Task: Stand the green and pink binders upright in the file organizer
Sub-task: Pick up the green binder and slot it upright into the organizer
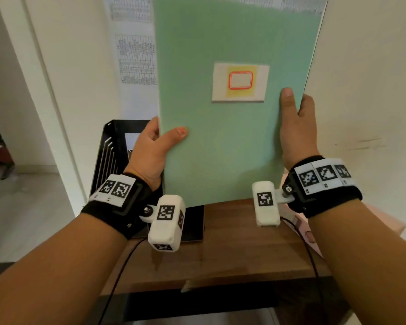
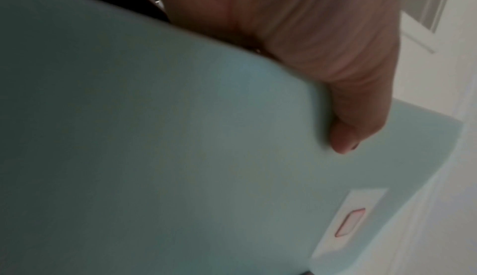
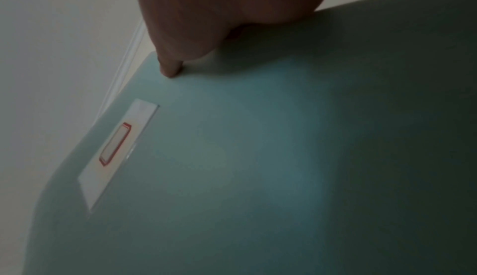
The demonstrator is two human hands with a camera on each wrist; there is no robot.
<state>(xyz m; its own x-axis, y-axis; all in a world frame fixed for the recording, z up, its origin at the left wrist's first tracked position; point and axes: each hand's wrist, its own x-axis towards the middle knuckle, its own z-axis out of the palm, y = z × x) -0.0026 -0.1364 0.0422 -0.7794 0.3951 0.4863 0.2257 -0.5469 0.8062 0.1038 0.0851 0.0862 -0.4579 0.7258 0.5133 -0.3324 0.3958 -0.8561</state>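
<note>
I hold the green binder [image 1: 232, 141] upright in the air in front of me, one hand on each long edge, its bottom edge above the wooden counter [image 1: 234, 240]. My left hand [image 1: 150, 148] has a closed grip on the left edge: the thumb lies across the front cover and the fingers wrap behind, out of sight. The left wrist view shows that thumb [image 2: 345, 136] pressed flat on the cover. My right hand [image 1: 298, 127] has the same closed grip on the right edge, higher up, with the thumb pointing up the front cover and the fingers curled around the back. In the right wrist view the thumb tip [image 3: 171, 69] touches the cover near its edge.

A white label [image 1: 240, 82] with a yellow patch and a red frame sits on the front cover, just left of my right thumb.

The black file organizer [image 1: 110, 156] stands on the counter at the left, behind my left hand and partly hidden by the binder; I cannot tell what its slots hold. The pink binder [image 1: 312, 233] lies on the counter at the right, under my right forearm, with only a strip of it showing. Printed sheets [image 1: 136, 59] hang on the wall behind.
</note>
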